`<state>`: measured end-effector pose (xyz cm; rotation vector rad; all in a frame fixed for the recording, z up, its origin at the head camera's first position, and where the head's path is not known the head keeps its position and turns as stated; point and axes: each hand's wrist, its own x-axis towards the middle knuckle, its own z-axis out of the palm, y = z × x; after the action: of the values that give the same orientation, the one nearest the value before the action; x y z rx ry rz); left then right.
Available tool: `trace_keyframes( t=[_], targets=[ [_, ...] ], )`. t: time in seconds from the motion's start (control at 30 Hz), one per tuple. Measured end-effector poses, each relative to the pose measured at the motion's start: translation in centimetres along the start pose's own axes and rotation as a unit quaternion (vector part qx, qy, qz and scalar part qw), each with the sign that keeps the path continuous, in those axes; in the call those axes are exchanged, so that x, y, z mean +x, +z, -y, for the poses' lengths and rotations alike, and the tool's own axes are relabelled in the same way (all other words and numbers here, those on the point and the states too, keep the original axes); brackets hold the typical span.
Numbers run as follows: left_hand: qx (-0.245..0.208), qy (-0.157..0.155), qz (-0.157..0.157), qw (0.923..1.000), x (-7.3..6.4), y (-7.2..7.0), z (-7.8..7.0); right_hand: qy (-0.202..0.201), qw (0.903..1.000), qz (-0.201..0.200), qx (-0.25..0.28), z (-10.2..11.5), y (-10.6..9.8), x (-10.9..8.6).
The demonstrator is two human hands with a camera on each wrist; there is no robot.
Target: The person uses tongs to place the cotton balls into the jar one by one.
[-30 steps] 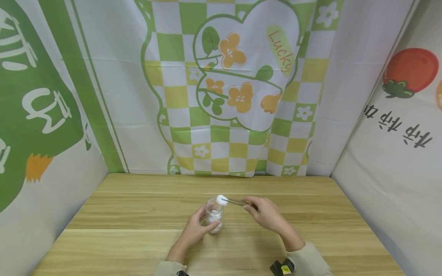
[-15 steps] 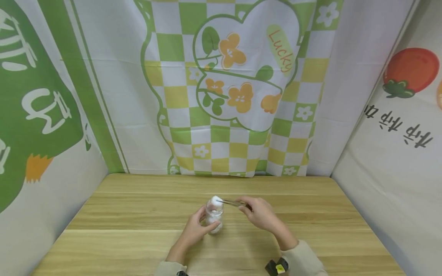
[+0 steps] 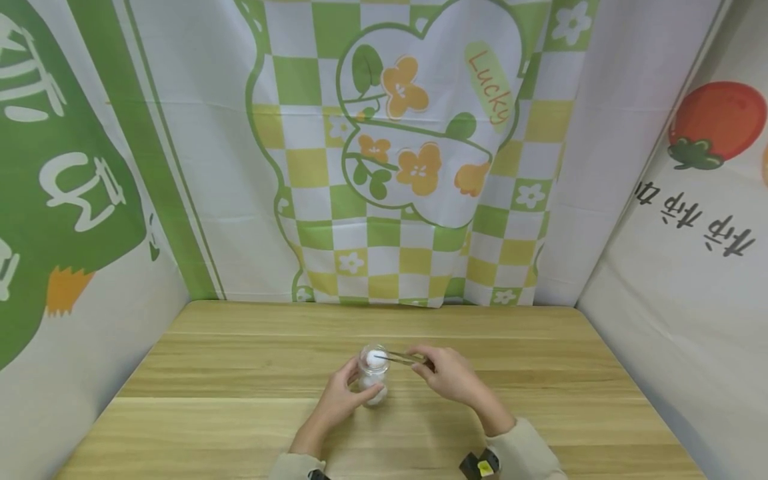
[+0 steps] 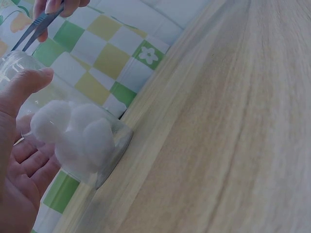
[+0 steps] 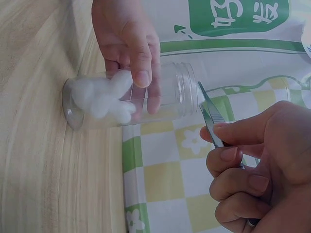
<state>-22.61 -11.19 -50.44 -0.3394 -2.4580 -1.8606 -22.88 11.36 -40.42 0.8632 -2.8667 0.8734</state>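
A clear jar [image 5: 184, 92] stands upright on the wooden table, its lower part filled with several white cotton balls [image 5: 99, 97]. My left hand [image 3: 339, 400] grips it, thumb on one side and fingers on the other. Between thumb and fingers my right hand [image 3: 453, 377] pinches metal tweezers [image 5: 212, 121], whose tips reach the jar's mouth. At that mouth, by the tips, sits one cotton ball [image 3: 377, 359]; the prongs look slightly spread, and I cannot tell if they still clasp it.
The wooden table [image 3: 240, 373] stretches around both hands. A checked green and yellow cloth [image 3: 384, 260] hangs behind its far edge. Printed white cloths hang at left and right.
My right hand has moved left with the tweezers, carrying the cotton ball from beside the jar's rim over and down into its mouth. My left hand and the jar stay put.
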Motion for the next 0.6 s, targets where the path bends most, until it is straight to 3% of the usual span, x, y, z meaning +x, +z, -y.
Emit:
trace_keyframes(
  t=[0.6],
  targets=[
    [0.007, 0.005, 0.009, 0.9999, -0.06, -0.11, 0.09, -0.011, 0.9991, 0.012, 0.039, -0.24, -0.1, -0.1]
  ],
)
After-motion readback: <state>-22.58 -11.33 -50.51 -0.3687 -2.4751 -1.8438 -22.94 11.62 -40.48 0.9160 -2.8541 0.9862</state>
